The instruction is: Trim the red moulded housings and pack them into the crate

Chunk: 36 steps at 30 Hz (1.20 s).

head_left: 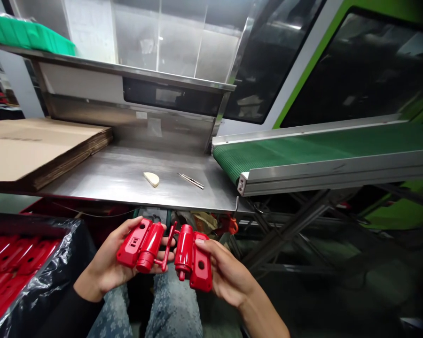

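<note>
Above my lap, my left hand (pixel 107 262) grips a glossy red moulded plastic part (pixel 151 244), which has a flat plate with holes and a cylinder along one side. Fingers of that hand also lie behind a thin red sprue (pixel 168 245) between the two parts; whether it is joined to either one is hard to see. A similar red plastic part (pixel 201 265) is held in my right hand (pixel 229 272), thumb on its plate. The two parts are apart, cylinders facing each other.
On the steel table (pixel 102 176) lie tweezers (pixel 191 180) and a cream half-round piece (pixel 151 179). Flat cardboard (pixel 45 145) is stacked left. A plastic-lined box (pixel 68 249) holds several red parts. A green conveyor belt (pixel 303 145) runs right; a green crate (pixel 28 35) sits on the shelf.
</note>
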### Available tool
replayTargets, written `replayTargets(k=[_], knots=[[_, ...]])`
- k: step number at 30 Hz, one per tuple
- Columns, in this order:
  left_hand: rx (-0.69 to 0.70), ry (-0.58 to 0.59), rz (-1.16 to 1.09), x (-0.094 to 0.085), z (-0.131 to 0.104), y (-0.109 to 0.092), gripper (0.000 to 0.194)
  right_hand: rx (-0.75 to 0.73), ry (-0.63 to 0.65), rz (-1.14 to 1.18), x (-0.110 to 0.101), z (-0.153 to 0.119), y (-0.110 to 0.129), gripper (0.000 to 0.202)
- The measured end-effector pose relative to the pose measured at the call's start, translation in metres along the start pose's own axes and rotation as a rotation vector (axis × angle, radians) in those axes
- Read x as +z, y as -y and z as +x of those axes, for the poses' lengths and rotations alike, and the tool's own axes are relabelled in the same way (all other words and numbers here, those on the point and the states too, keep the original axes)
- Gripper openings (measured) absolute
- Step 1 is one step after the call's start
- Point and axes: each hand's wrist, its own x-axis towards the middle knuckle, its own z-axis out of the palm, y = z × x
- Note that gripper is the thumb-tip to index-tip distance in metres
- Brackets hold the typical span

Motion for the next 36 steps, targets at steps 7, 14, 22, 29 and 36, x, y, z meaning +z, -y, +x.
replayTargets(k=[7, 14, 22, 29, 36], knots=[[0.104, -0.02, -0.055, 0.028, -0.008, 0.01, 0.048, 0.117, -0.156, 0.142, -0.006, 0.012, -0.001, 0.035], [0.206, -0.034, -0.036, 0.04, -0.006, 0.021, 0.04, 0.184, -0.237, 0.154, -0.026, 0.029, -0.01, 0.03], [0.166, 0.006, -0.016, 0.022, -0.012, 0.025, 0.056, -0.215, -0.09, -0.141, -0.027, 0.021, -0.015, 0.04], [0.176, 0.055, 0.057, -0.013, -0.018, 0.021, 0.059, -0.192, 0.054, -0.43, -0.024, 0.005, -0.007, 0.041], [0.171, 0.138, 0.098, -0.035, -0.019, 0.018, 0.061, -0.193, 0.046, -0.557, -0.023, 0.0, -0.014, 0.04]])
